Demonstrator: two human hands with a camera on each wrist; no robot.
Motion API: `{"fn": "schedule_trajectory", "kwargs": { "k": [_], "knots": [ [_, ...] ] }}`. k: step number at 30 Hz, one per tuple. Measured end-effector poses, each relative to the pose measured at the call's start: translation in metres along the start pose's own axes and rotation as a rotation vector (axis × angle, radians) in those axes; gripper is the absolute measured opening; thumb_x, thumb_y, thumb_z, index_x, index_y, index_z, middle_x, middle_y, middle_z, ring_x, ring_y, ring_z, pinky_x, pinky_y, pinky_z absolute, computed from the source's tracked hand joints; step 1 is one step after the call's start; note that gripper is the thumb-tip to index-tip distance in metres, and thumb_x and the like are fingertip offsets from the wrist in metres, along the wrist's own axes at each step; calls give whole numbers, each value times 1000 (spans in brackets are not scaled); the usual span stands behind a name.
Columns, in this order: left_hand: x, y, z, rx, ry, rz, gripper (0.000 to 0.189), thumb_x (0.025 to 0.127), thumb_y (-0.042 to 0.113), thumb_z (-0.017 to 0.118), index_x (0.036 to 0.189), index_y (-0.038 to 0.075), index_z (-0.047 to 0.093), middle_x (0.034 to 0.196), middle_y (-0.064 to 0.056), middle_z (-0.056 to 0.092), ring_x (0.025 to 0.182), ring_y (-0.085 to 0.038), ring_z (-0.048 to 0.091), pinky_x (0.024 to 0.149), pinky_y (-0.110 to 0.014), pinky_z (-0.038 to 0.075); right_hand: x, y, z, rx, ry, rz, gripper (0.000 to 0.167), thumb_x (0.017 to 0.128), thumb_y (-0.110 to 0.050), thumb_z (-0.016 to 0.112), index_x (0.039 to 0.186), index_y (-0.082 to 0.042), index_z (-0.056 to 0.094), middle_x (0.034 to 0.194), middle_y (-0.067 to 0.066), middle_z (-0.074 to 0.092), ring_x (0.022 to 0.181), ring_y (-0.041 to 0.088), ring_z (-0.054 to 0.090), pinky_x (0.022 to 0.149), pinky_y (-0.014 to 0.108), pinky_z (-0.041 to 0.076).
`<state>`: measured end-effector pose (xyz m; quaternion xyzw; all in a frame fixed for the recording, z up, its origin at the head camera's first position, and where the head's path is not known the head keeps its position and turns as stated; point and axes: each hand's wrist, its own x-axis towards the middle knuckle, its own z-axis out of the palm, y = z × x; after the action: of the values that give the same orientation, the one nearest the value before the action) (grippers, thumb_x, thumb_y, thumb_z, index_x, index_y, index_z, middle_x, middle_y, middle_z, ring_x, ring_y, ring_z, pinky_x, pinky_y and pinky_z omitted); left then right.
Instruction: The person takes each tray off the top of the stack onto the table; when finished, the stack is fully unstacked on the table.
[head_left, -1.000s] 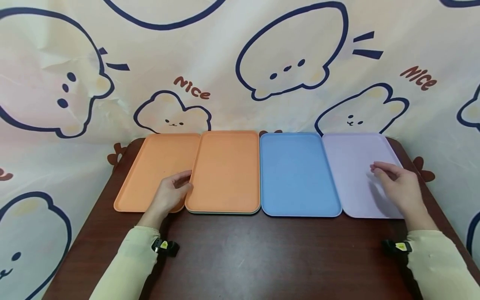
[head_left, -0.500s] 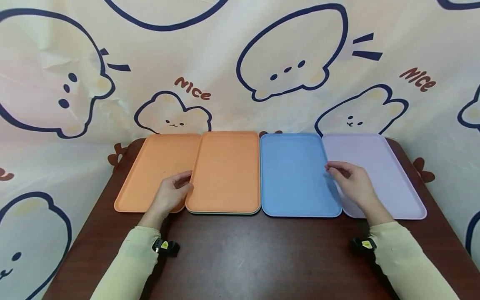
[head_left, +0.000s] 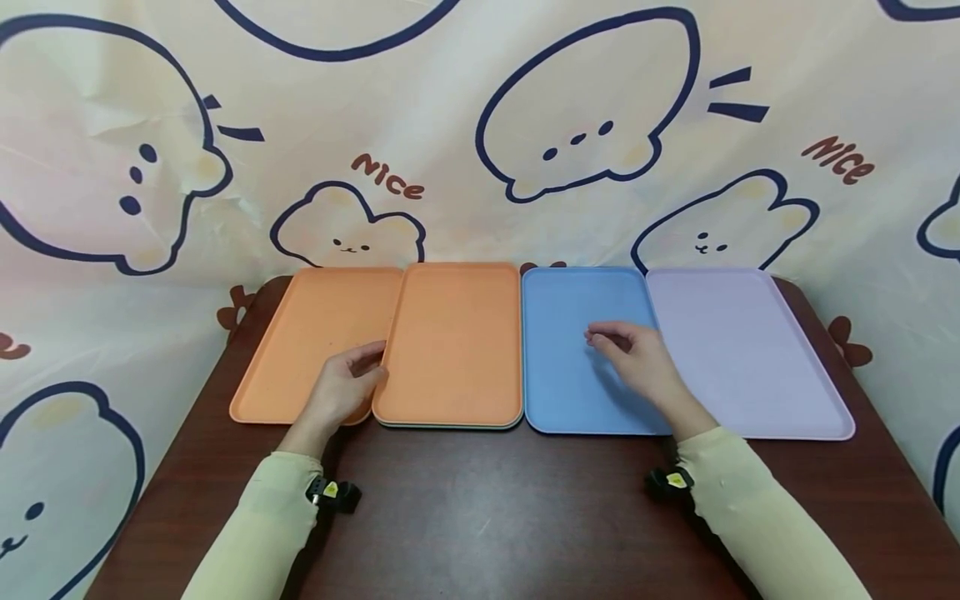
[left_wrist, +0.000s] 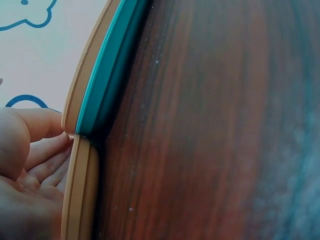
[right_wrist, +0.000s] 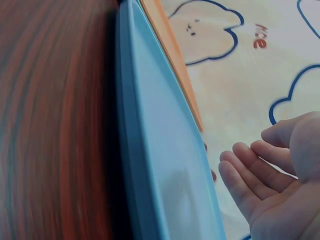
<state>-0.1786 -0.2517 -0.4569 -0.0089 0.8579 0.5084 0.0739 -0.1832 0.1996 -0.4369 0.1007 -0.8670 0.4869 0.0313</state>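
My left hand point(head_left: 347, 385) is at the left edge of an orange tray point(head_left: 453, 346), its thumb touching that edge in the left wrist view and its other fingers loosely extended. This orange tray lies on a green tray point(left_wrist: 107, 70), of which only the rim shows. Beneath the left hand is another orange tray point(head_left: 330, 321), side by side with the stack. Above the blue tray point(head_left: 570, 375) hovers my right hand point(head_left: 637, 358), casting a shadow on it; nothing is held between its loosely bent fingers in the right wrist view.
To the right of the blue tray lies a purple tray point(head_left: 757, 358). All the trays form a row along the back of the dark wooden table point(head_left: 480, 517). Behind it hangs a pale cloth point(head_left: 450, 108) with cartoon outlines.
My right hand has moved left, from over the purple tray to over the blue tray. The left hand and the trays have stayed where they were.
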Motion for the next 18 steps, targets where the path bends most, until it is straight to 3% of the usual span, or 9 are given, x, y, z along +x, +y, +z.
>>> {"fn": "schedule_trajectory", "kwargs": {
  "k": [5,9,13,18],
  "knots": [
    [0,0,1,-47,-4,21,51,106,4,61,155,-6,53,158,-29,55,149,-42,54,92,-4,45,6,-7,19,13,-30,-23,31,108,-7,63,132,10,71,124,26,78,117,41,75,89,9,51],
    [-1,1,1,-59,-10,15,51,106,4,62,156,-5,52,159,-29,54,149,-42,53,91,-4,46,9,-13,32,-6,-42,3,31,108,-11,65,133,7,72,124,22,79,117,38,75,97,30,60],
    [-1,3,1,-53,-7,5,52,107,6,62,156,-4,52,159,-27,54,150,-41,53,92,-5,46,14,-17,45,-9,-47,38,32,107,-13,66,134,4,73,125,20,79,117,36,75,101,51,60],
    [-1,3,0,-44,-2,5,51,107,6,62,156,-4,53,159,-27,54,150,-40,53,93,-5,46,20,-20,63,-9,-68,64,34,107,-16,67,134,4,73,125,21,78,115,36,74,100,52,60]
  ]
}}
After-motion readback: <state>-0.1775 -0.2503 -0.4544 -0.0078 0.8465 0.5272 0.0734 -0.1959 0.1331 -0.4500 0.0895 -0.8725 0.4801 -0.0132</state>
